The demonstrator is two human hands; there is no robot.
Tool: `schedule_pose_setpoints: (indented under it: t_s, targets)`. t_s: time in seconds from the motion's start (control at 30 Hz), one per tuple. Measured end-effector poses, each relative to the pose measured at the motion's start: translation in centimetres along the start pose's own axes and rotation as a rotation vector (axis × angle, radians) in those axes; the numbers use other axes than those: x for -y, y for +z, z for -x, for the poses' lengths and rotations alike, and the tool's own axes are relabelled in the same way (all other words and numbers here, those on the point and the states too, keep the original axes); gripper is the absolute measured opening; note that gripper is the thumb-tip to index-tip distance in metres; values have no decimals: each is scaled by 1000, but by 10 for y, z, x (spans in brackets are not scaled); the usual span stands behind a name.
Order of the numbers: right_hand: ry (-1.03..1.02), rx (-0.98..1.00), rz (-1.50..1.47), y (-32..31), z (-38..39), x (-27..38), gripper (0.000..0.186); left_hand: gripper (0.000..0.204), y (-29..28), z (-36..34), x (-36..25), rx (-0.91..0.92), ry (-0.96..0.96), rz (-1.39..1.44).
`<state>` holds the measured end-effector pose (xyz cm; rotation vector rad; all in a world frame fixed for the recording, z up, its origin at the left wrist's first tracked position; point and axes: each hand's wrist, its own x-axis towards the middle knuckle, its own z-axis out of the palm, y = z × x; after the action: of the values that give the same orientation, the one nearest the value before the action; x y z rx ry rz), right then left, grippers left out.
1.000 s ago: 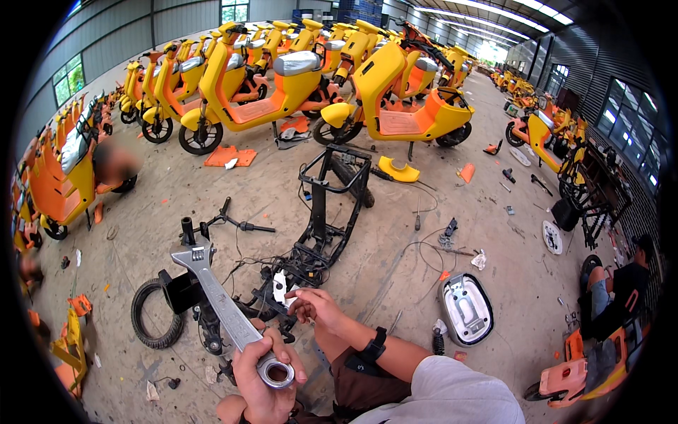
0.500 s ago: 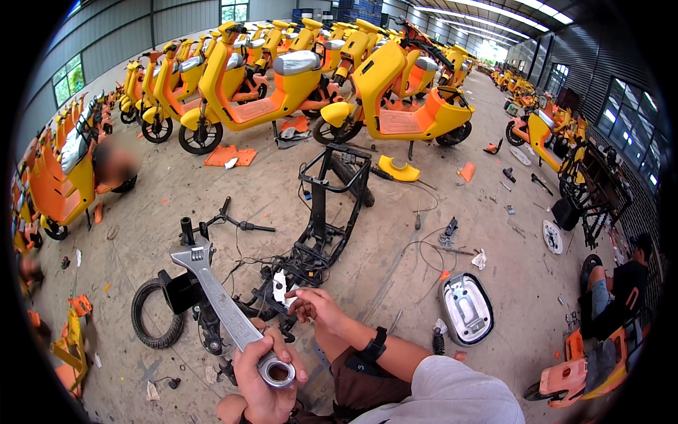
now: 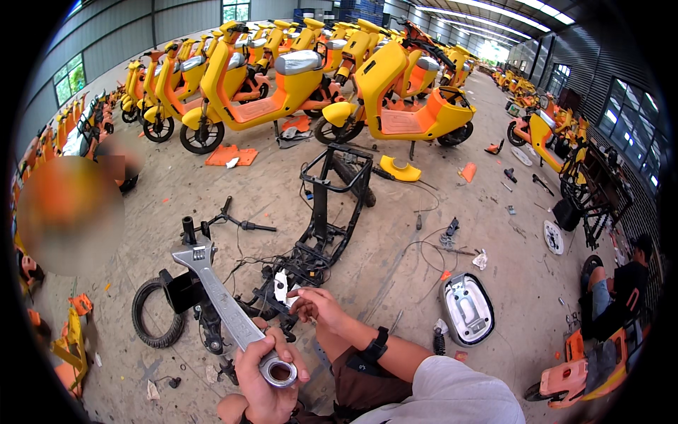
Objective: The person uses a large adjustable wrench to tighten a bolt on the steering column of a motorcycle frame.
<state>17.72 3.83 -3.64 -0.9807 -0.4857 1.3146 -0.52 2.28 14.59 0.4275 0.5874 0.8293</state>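
My left hand (image 3: 265, 378) is wrapped round the handle end of a large silver adjustable wrench (image 3: 224, 300). The wrench slants up and to the left, its jaw raised over the scooter parts. To the right of it, my right hand (image 3: 316, 306) hovers with its fingers loosely bent and apart, holding nothing that I can see. Just beyond those fingertips a white piece (image 3: 281, 284) shows against the bare black scooter frame (image 3: 321, 205), which lies on the floor with loose wiring. A black handlebar (image 3: 236, 220) and a front wheel (image 3: 150, 338) are beside the wrench.
Rows of yellow and orange scooters (image 3: 265, 95) stand beyond the frame. A white-lined scooter seat (image 3: 468, 307), a shock absorber (image 3: 438, 342) and a yellow panel (image 3: 400, 169) lie on the concrete floor to the right. A person (image 3: 625, 286) sits at the far right.
My hands and the wrench stay almost still. The view has shifted very slightly, and a blurred patch now covers scooters at the left.
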Motion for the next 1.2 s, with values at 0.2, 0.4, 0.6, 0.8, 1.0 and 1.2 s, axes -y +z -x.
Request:
schedule_pose_setpoints:
  t_s: [0.2,0.4,0.6,0.8,1.0,1.2]
  targets:
    - [1,21,-10,-4,-3,-4,35,22,-1,0,0,12,3,-37]
    - [2,17,-2,-2,0,0,36,21,-2,-2,1,37,5,-11]
    - [-1,15,2,0,-1,0,35,21,-2,-1,-1,33,0,-1]
    - [-1,16,-2,-3,1,-1,38,24,4,8,-6,-20,-89,-90]
    - [-3,12,34,1,2,2,39,21,-8,-3,-2,80,-14,-16]
    - [1,38,18,-2,1,-1,37,21,-2,0,-4,85,-34,11]
